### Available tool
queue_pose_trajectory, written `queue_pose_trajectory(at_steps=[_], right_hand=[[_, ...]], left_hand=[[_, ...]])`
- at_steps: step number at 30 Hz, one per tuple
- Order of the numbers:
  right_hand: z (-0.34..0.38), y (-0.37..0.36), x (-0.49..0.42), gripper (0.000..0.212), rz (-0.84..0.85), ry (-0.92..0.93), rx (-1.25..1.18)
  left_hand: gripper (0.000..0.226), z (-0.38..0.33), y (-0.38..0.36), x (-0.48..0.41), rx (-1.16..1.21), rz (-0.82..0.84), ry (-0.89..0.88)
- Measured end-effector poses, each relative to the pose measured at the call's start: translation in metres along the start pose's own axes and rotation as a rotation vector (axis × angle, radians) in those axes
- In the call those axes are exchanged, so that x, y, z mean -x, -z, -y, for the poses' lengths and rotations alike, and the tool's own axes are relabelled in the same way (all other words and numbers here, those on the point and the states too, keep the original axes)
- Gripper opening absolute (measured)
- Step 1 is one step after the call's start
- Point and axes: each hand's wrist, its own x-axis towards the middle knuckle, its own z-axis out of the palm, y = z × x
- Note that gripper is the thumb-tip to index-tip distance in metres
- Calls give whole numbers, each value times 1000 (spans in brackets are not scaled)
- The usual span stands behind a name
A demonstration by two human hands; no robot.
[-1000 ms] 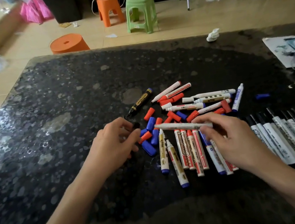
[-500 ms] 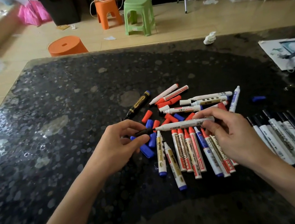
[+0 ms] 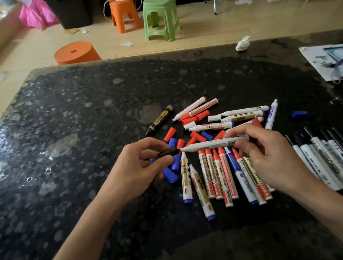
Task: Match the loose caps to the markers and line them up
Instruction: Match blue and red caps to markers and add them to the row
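Observation:
My right hand (image 3: 269, 158) holds a white marker (image 3: 214, 144) level above the pile, its tip pointing left. My left hand (image 3: 141, 169) pinches a black cap (image 3: 167, 152) that meets the marker's tip. Beneath them lie loose red caps (image 3: 169, 134) and blue caps (image 3: 170, 175). Several uncapped red and blue markers (image 3: 219, 174) lie side by side under my right hand. A capped row of black markers (image 3: 331, 159) is lined up at the right. A black marker (image 3: 159, 120) lies apart at the upper left of the pile.
The dark speckled table (image 3: 59, 172) carries a printed sheet (image 3: 341, 60) at its right edge and a crumpled tissue (image 3: 242, 44) at the back. One blue cap (image 3: 298, 113) lies alone to the right. Stools stand on the floor beyond.
My right hand lifted the white marker off the pile and turned it level. My left hand brought the black cap up to its tip.

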Motion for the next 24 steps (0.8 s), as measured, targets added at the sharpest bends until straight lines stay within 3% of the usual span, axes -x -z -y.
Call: queue_pose_trajectory(at_steps=[7,11,18,24], right_hand=[[-1,-2,0,22,126,47,86],[-1,-3,1,31,195,91,90],[-1,2,3,25,124,147,41],[-1,-4,7,31,87,149,46]], left_hand=[[15,-5,-6,5,-88,27,-90],[19,-10,-10,7,-60,6,-156],[22,-9,-21,11,-102,-80,-278],[22,-4,-26,10,-61,-109,-261]])
